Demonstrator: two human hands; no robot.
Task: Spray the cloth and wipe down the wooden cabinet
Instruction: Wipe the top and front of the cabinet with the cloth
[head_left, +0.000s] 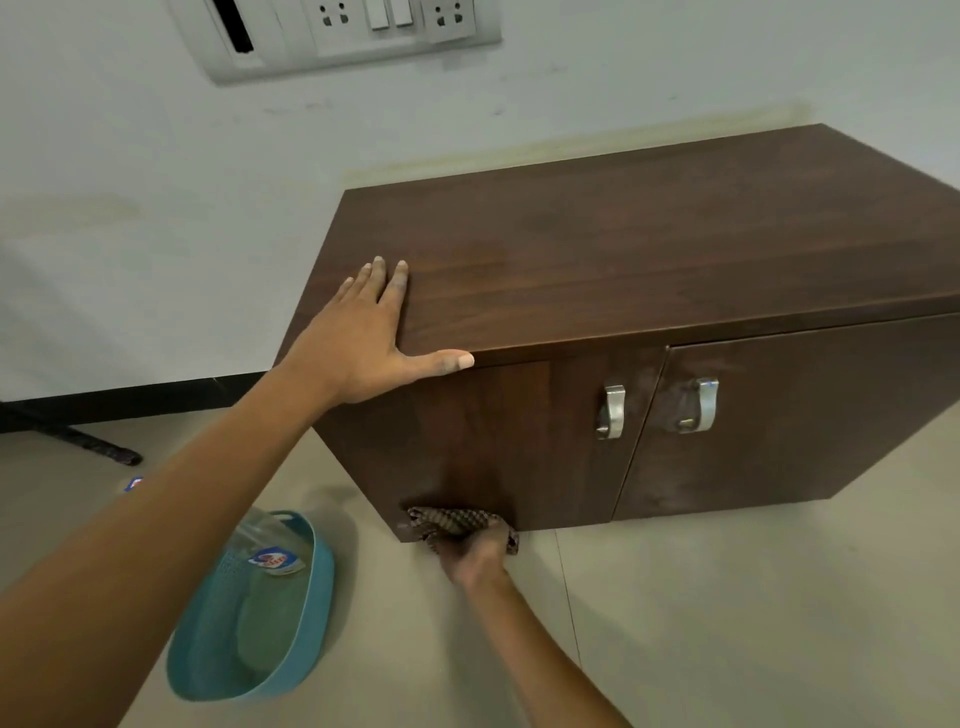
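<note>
Where the pale tiled floor (727, 623) lies nearest, a blue basket (317, 597) sits on the left with a clear plastic bottle (260, 551) lying inside it, its label turned up. Just right of the basket, the right hand (475, 556) is down low, its fingers closed around a bunched brown checked cloth (452, 519) and pressing it against the bottom edge of the left door (493, 441) of the wooden cabinet (623, 249). The cloth is touching the wood right where the door meets the floor line.

Higher and a little farther, the left hand (369, 338) lies flat on the cabinet's near left corner, fingers stretched out and slightly apart on the top, the thumb hooked along the front edge. The top is dark brown, grained and dully shining. The two doors are shut, each with a curved metal handle (613, 410) near the middle seam; the right door shows dusty grey smears around its handle.

On the floor to the far left lies a dark stick-like object (88, 441), with a black skirting behind it. Beyond the cabinet stands a pale wall (156, 182), faintly stained above the cabinet's back edge, and high on it a white switch and socket plate (343, 31).
</note>
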